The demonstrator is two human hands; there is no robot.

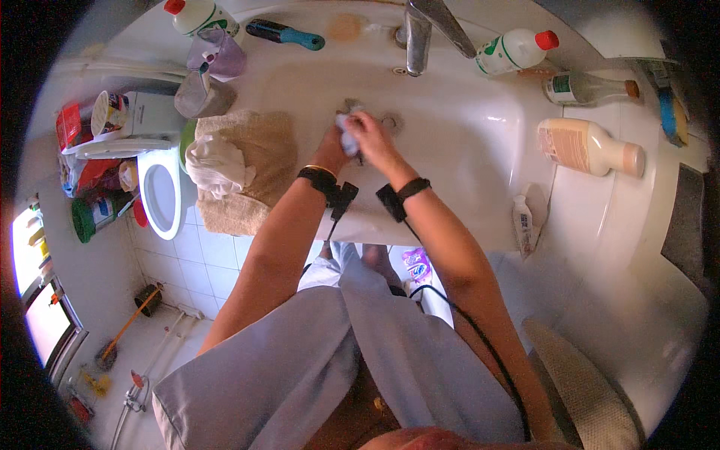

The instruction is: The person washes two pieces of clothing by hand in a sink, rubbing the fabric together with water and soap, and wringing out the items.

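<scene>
My left hand (331, 151) and my right hand (372, 140) meet over the basin of a white sink (450, 169). Between them is a small, pale, bunched cloth (349, 144), gripped by both hands; my fingers hide part of it. The sink's drain (391, 122) lies just right of and beyond my right hand. A chrome faucet (418, 50) stands at the far rim, apart from my hands. On the left side of the sink, a tan towel (273, 152) drapes over the edge, with a crumpled white cloth (216, 164) on it.
Left of the faucet are a blue-handled brush (287, 35), a purple pitcher (222, 56) and a grey jug (202, 97). White bottles with red caps (509, 53), a glass bottle (585, 90), a lotion bottle (588, 147) and a tube (523, 222) line the right. A toilet (179, 194) is at left.
</scene>
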